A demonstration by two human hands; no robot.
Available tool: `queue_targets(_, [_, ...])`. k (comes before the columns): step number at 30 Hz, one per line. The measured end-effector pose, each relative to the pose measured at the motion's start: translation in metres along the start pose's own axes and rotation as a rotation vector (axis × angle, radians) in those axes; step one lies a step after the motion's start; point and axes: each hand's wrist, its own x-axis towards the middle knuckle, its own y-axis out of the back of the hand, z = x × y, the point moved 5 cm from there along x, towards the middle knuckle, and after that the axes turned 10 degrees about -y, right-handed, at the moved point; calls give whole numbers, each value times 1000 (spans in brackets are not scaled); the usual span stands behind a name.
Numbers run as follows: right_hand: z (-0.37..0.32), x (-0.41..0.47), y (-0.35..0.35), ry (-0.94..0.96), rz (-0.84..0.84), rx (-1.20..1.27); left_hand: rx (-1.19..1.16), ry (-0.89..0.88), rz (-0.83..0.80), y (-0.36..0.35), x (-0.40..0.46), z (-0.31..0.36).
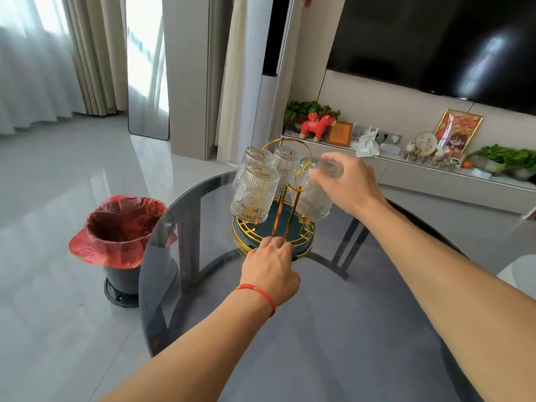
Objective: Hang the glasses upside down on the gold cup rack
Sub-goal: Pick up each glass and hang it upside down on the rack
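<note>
On the gold cup rack (278,216), right hand (352,185) grips a glass (314,195)

We saw ribbed clear glasses (251,195), a shiny gold metal rack (280,216), and a glossy smoked-glass table (319,314).

Floor (58,181): pale grey glossy tile, daylight reflected. Sheer white curtains (29,62) and beige drapes (92,53) are hung at the far left; a bright window (145,53) is seen behind them. A round smoked-glass table (319,329) is set on dark legs. A bin (121,242) lined with a red bag is placed on the floor beside the table's left edge. A large dark television (435,39) is mounted on the beige wall above a low grey cabinet (435,181), on which plants, a red toy horse (316,126) and framed pictures are arranged.
</note>
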Motion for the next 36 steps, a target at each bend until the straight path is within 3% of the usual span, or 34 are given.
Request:
queue_targets(11, [20,-5,-22,40,-102,-151,25,-3,2,-3,2,2])
queue_targets(16, [32,-16,-21,5,-130,-74,36,-3,1,-5,2,4])
queue_targets(21, [63,-46,-9,-23,-190,-82,-94,-26,39,-6,2,10])
queue_targets(30, [130,-153,73,19,12,121,-184,-177,62,-24,-10,67])
queue_targets(36, [172,-185,117,-108,182,256,-380,-230,-7,-49,-27,130])
